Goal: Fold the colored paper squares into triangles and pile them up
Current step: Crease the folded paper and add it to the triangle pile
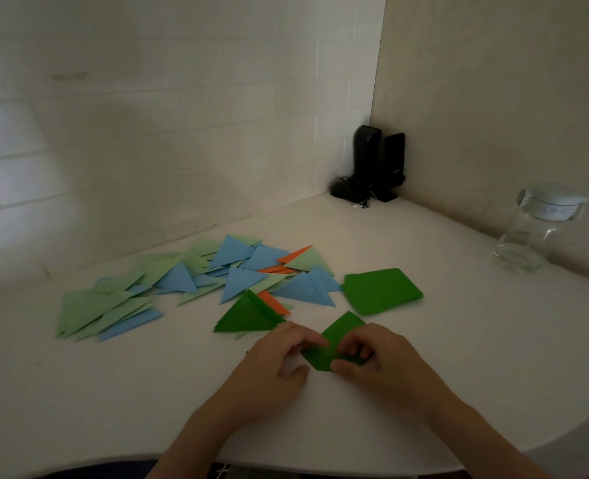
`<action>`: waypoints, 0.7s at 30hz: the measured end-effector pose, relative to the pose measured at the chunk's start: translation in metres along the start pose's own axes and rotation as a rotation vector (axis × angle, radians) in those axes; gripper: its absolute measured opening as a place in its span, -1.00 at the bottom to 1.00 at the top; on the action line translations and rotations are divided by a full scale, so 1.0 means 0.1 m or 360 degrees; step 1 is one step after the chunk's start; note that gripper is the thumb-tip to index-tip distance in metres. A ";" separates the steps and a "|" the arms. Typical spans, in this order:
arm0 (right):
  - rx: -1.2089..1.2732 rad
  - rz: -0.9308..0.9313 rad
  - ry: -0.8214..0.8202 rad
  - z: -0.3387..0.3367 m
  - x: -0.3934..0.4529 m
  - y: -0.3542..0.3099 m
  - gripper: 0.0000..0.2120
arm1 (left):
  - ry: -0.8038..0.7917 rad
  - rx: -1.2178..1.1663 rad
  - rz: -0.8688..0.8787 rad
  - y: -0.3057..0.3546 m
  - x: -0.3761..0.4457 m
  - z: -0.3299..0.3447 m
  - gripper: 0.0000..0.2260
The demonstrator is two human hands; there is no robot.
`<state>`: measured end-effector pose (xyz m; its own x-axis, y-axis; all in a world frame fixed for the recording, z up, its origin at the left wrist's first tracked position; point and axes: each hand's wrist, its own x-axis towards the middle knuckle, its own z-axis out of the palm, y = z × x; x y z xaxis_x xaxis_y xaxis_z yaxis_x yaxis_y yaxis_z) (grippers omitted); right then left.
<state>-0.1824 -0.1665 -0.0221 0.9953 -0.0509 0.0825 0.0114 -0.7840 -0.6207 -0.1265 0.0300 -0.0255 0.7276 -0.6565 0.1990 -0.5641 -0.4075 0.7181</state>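
left hand point(279, 361) and right hand point(372, 357) pinch dark green paper square point(334, 344) | near desk point(113, 392) front edge | stacked dark green squares point(381, 290) beside it

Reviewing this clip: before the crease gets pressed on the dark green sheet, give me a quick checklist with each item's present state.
1. Both hands on the dark green sheet: ok, left hand and right hand pinch it.
2. Corners aligned: cannot tell, fingers cover them.
3. Bare table under the sheet: ok.
4. Unfolded dark green squares beside it: ok.
5. Dark green triangle pile close by: ok.
6. Glass jar out of the way: ok.
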 end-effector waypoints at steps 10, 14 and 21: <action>0.0058 -0.0243 -0.0145 -0.11 0.03 0.01 -0.84 | 0.0208 0.0375 0.0299 -0.04 -0.03 0.17 -0.74; 0.0031 -0.0378 -0.0079 -0.09 0.04 0.10 -0.95 | 0.0317 0.0575 0.0354 0.00 -0.03 0.23 -0.82; -0.0042 -0.0549 0.0084 -0.03 -0.09 0.25 -0.78 | 0.0376 0.0475 0.0184 0.05 -0.03 0.30 -0.76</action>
<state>-0.1914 -0.1876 -0.0355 0.9270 0.1886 0.3243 0.3430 -0.7764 -0.5288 -0.1428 0.0108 -0.0423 0.7025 -0.5592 0.4402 -0.7112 -0.5288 0.4633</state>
